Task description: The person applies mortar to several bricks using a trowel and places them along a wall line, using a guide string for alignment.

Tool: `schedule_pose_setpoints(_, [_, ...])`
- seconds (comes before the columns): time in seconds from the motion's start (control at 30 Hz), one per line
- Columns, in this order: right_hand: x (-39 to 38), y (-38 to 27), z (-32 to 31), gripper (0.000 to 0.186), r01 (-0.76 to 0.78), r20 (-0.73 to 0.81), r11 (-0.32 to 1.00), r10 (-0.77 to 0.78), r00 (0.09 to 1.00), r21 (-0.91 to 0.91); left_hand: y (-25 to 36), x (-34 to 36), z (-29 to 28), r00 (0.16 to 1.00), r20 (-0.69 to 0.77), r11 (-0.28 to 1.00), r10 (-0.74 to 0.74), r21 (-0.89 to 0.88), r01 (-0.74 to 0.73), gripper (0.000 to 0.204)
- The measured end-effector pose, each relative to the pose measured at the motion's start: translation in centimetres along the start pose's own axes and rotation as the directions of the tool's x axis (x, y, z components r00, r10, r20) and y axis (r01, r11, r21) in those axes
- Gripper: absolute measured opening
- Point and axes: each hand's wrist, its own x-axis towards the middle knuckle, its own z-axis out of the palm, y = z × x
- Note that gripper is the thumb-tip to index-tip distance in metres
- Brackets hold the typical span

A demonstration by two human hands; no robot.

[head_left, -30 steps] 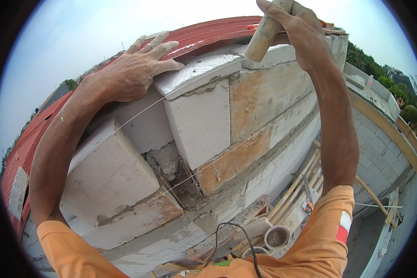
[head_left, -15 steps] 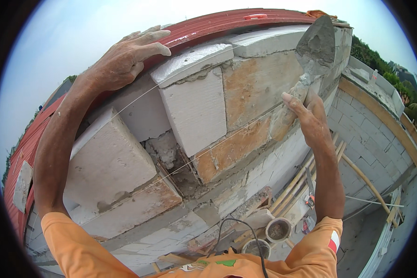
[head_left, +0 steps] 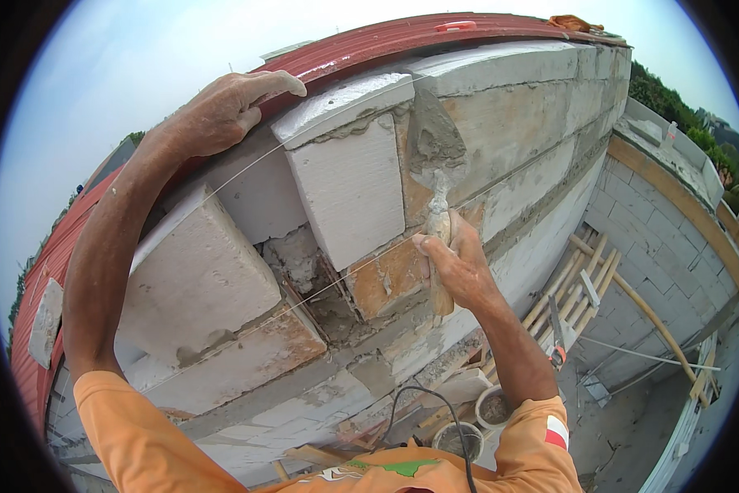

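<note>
1. Here's the right hand (head_left: 460, 267), its fingers wrapped around the pale wooden handle of a grey pointed trowel (head_left: 437, 135), blade upward, smeared with wet-looking grey mortar.

2. The trowel sits in front of the wall, its tip just beside the upper right edge of an upright white aerated block (head_left: 353, 189); whether the steel touches the wall, I can't tell from here.

3. Over to the left hand (head_left: 221, 115): well apart from the right, fingers loosely bent, gripping nothing that I can see, close to the red corrugated metal roof (head_left: 345, 45). Contact there is hidden from me.

4. Watch the thin white string (head_left: 282, 146) crossing ahead of the blocks! A careless sweep of the trowel or left forearm could snag it and pull it out of line.

5. The thin white capping piece (head_left: 345, 111) sits on a ragged mortar bed; a hard knock from the blade could shift it, I'd say.

6. Between that upright block and the big tilted-looking white block (head_left: 201, 283), a rough gap opens. Mortar could slide off the blade if it tips too steeply, dropping toward the round buckets (head_left: 479, 408) below.
</note>
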Motion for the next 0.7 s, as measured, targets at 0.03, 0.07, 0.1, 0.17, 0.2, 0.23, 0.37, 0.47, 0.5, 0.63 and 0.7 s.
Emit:
schedule_pose_setpoints(0.03, [-0.2,-0.4,0.3,0.017,-0.017,0.016,1.0,0.017,1.0,0.025,-0.1,-0.1,-0.1,1.0,0.004,1.0,-0.006,0.002,0.006,0.058])
schedule_pose_setpoints(0.07, [-0.5,-0.6,0.4,0.017,-0.035,0.025,0.998,0.034,0.999,0.045,-0.2,0.0,-0.1,1.0,0.003,1.0,0.006,-0.004,-0.006,0.058])
schedule_pose_setpoints(0.1, [-0.7,-0.6,0.5,0.017,-0.037,0.024,0.998,0.036,0.999,0.043,-0.2,0.1,-0.1,1.0,0.002,1.0,0.019,-0.009,-0.019,0.058])
schedule_pose_setpoints(0.17, [-1.1,-0.4,0.9,0.016,-0.022,0.048,0.995,0.018,0.999,0.095,-0.2,0.1,-0.2,1.0,0.009,1.0,0.01,-0.027,-0.009,0.058])
schedule_pose_setpoints(0.2, [-1.2,-0.3,0.9,0.016,-0.022,0.047,0.995,0.018,0.999,0.093,-0.2,0.1,-0.2,1.0,0.016,0.999,0.001,-0.043,0.0,0.058])
schedule_pose_setpoints(0.23, [-1.4,-0.1,0.8,0.017,-0.033,0.041,0.997,0.03,0.999,0.065,0.0,0.1,-0.1,1.0,0.014,0.999,0.002,-0.045,-0.002,0.058])
schedule_pose_setpoints(0.37, [-1.8,-0.4,1.9,0.017,-0.022,0.046,0.999,0.02,0.999,0.044,-0.1,0.0,0.0,1.0,-0.007,1.0,0.0,-0.001,0.0,0.058])
schedule_pose_setpoints(0.47, [-2.1,-0.4,2.4,0.017,-0.023,0.028,1.0,0.022,0.999,0.017,0.1,-0.1,-0.3,0.999,0.019,0.998,-0.036,-0.043,0.037,0.058])
schedule_pose_setpoints(0.5, [-2.2,-0.4,2.6,0.017,-0.022,0.034,1.0,0.021,0.999,0.013,0.5,0.0,-0.3,0.994,0.059,0.991,-0.097,-0.086,0.102,0.058])
schedule_pose_setpoints(0.63, [-2.8,-0.7,3.3,0.016,-0.013,0.029,0.998,0.011,1.0,0.059,0.4,0.0,-0.4,0.998,0.021,0.998,-0.063,-0.03,0.064,0.058])
schedule_pose_setpoints(0.7, [-3.2,-1.0,3.8,0.016,-0.008,0.01,0.999,0.007,1.0,0.032,-0.2,0.0,-0.4,0.99,0.065,0.991,-0.126,-0.028,0.128,0.058])
